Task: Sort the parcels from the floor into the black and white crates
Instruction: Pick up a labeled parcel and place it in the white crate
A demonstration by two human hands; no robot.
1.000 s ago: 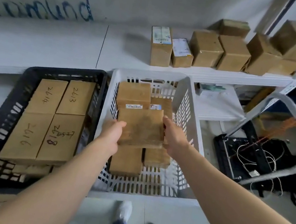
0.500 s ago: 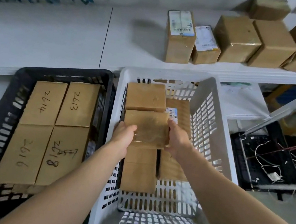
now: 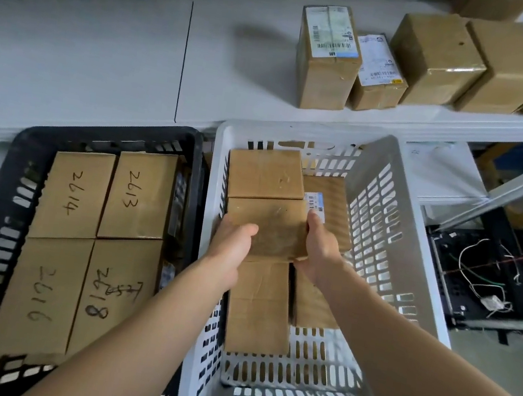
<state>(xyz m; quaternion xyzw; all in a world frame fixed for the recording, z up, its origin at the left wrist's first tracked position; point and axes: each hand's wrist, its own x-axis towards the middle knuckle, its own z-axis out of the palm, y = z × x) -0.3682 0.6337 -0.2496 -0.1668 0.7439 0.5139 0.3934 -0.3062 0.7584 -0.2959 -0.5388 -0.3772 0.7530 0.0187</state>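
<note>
In the white crate's (image 3: pixel 376 194) far left corner I see the parcel (image 3: pixel 271 224) lying crosswise, left hand (image 3: pixel 231 244) and right hand (image 3: pixel 320 251) gripping its ends

Parcels (image 3: pixel 72 195) in left crate (image 3: pixel 110 131) and right crate (image 3: pixel 383 216); boxes (image 3: pixel 437 58) on shelf (image 3: pixel 105 55) behind

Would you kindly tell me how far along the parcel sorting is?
Four numbered parcels sit in the black crate; other parcels lie in the white crate. The left hand and right hand grip another parcel low inside it. Floor parcels are out of view, so what remains is unclear.
</note>
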